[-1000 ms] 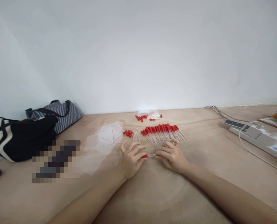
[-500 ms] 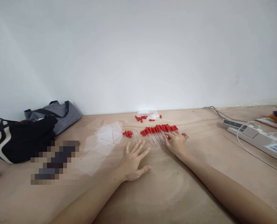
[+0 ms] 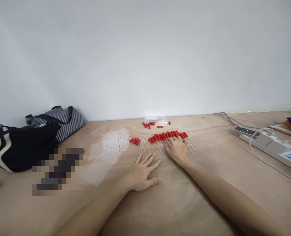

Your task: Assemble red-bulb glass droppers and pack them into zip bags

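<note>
My left hand (image 3: 143, 173) lies flat on the table, fingers spread. Just beyond its fingertips are several loose glass tubes (image 3: 142, 147) and a small group of red rubber bulbs (image 3: 135, 141). My right hand (image 3: 176, 148) is over a row of glass droppers (image 3: 157, 144) with red bulbs, its fingers curled down among the tubes. The fingertips are partly hidden, so how many droppers they grip does not show. The droppers lie side by side, bulbs pointing to the wall; tubes show on both sides of the hand.
Clear plastic zip bags (image 3: 113, 144) with red lines lie at left. More red bulbs (image 3: 149, 124) and a bag of tubes (image 3: 157, 120) are near the wall. Fabric bags (image 3: 32, 144) stand at far left, beside a blurred-out patch. A power strip (image 3: 273, 146) with cables is at right.
My right hand has moved left along the dropper row, uncovering the tubes at the right end. My left hand has shifted slightly towards me and stays spread.
</note>
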Demonstrator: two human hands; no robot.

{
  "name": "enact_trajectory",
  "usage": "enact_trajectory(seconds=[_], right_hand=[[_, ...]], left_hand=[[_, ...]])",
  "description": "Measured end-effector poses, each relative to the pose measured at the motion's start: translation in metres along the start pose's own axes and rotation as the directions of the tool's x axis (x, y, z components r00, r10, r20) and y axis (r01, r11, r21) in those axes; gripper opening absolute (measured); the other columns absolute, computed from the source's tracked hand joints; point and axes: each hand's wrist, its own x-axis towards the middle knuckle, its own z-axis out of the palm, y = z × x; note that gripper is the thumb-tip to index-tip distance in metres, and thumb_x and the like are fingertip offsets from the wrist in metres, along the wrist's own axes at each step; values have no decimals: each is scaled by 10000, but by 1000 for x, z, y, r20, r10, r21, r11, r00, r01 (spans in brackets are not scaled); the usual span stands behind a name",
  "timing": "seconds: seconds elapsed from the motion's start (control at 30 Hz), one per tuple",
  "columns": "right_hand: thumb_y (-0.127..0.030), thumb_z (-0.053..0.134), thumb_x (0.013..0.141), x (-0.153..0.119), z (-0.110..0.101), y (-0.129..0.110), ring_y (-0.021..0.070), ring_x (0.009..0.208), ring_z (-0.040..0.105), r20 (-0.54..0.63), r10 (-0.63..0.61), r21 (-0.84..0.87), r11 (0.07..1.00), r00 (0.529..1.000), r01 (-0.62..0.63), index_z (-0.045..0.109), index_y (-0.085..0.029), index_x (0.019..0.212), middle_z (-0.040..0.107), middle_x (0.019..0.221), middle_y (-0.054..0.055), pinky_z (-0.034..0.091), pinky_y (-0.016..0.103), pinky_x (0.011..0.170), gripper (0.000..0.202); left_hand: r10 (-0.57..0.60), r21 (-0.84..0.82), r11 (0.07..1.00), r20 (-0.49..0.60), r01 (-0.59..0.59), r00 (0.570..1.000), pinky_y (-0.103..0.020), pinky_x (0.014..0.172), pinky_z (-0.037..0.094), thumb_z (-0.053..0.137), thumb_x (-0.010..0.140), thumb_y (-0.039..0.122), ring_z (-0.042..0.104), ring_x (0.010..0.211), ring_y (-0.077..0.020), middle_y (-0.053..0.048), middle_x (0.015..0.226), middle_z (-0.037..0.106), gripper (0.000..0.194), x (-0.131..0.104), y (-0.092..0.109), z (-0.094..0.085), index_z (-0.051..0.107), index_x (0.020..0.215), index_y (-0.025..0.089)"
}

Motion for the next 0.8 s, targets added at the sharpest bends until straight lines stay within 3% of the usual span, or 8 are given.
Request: enact_trajectory(seconds=[0.13, 0.27, 0.37, 0.57, 0.63, 0.73, 0.8], right_hand=[[-268, 446, 792, 2, -9, -13, 200, 831, 453, 65, -54, 54, 997, 996, 50, 641, -214, 809, 625, 806, 59, 187, 374, 752, 203], [-276, 452, 773, 10, -10, -45, 200, 849, 452, 239, -133, 133, 986, 962, 103, 658, -229, 740, 632, 806, 53, 186, 374, 750, 214], [-264, 455, 751, 21, -4, -70, 221, 862, 466, 355, -84, 88, 994, 931, 56, 662, -202, 722, 639, 791, 79, 193, 390, 760, 218], [-276, 435, 776, 44, 17, -91, 250, 953, 462, 370, 5, 43, 999, 929, -23, 646, -176, 878, 615, 954, 118, 197, 419, 800, 254], [-317, 448, 778, 48, 24, -92, 265, 959, 462, 382, 27, 33, 999, 924, -43, 651, -168, 872, 611, 956, 131, 204, 426, 801, 269], [-310, 445, 780, 51, 31, -93, 268, 935, 475, 398, 42, 16, 998, 916, -53, 659, -155, 845, 614, 932, 141, 215, 426, 792, 272], [-281, 435, 780, 49, 31, -92, 260, 923, 480, 404, 31, 10, 999, 914, -39, 661, -150, 838, 614, 924, 143, 217, 421, 790, 267]], left_hand=[[-18, -22, 1000, 54, 20, 998, -534, 1023, 60, 236, 812, 628, 46, 1312, -267, -92, 1431, 90, 646, 1, 1, -1, 177, 1351, 278], [-27, -41, 999, 52, 29, 998, -532, 1028, 32, 251, 807, 631, 31, 1314, -269, -69, 1435, 94, 656, 1, 2, -2, 166, 1354, 278], [-21, -64, 998, 28, 23, 999, -537, 1028, 42, 270, 812, 617, 45, 1313, -272, -50, 1433, 131, 637, -1, 2, -2, 183, 1349, 286], [-1, -92, 996, -74, -6, 997, -537, 1008, 158, 347, 838, 526, 192, 1289, -281, -54, 1405, 241, 534, -9, 3, 0, 303, 1312, 283], [-4, -80, 997, -150, -9, 989, -522, 982, 225, 409, 832, 466, 307, 1240, -281, -58, 1351, 363, 474, -9, 3, 3, 398, 1262, 266], [-94, -77, 994, -361, 71, 928, -435, 877, 366, 476, 810, 296, 523, 1012, -238, -52, 1070, 618, 261, -6, -5, 10, 595, 1030, 221], [-206, -88, 978, -522, 188, 828, -375, 786, 419, 475, 785, 198, 560, 865, -211, -51, 901, 650, 182, -1, -20, 11, 636, 868, 196]])
